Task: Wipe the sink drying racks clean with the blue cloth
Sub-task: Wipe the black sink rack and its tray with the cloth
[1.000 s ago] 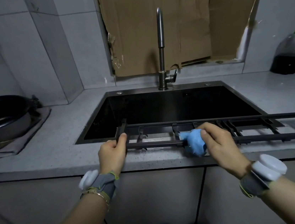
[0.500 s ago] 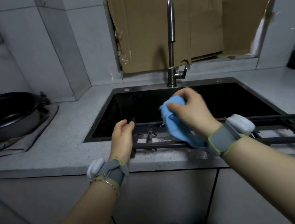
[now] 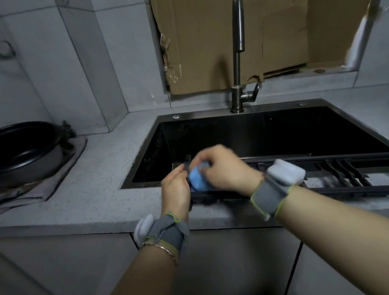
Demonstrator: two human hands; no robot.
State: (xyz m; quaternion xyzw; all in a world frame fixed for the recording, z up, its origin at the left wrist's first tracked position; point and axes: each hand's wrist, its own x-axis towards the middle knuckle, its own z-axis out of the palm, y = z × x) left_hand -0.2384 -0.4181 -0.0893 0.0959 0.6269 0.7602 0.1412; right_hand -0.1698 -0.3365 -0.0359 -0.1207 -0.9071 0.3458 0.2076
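Head view, looking down over a pale grey speckled stone countertop [image 3: 96, 196] and a dark rectangular sink [image 3: 276, 106] set into it. Shows a long black metal drying rack [image 3: 354, 176] lying across the sink's near edge and reaching to the right border of the picture. Finds the crumpled blue cloth [image 3: 199, 181] at the rack's left end, pressed against the bars and slightly blurred. Places the right hand [image 3: 225, 168] on top of the cloth, fingers curled and pinching it. Places the left hand [image 3: 175, 191] right against the cloth's left side, fingers bent round the rack's left end bar and gripping it. Shows a grey fabric left wrist band [image 3: 164, 232] and a matching right wrist band [image 3: 276, 186], each carrying a white pod, plus a thin gold bracelet [image 3: 162, 245] on the left forearm. Behind the sink, shows a tall brushed-steel gooseneck faucet [image 3: 237, 44] standing upright at the middle of the far rim, with sheets of brown cardboard [image 3: 199, 36] against the wall behind it. At far left, shows a round black pan [image 3: 15, 154] sitting on a folded grey towel [image 3: 69, 170] on the counter, well apart from the sink. Below the counter, shows flat grey cabinet fronts [image 3: 227, 265].
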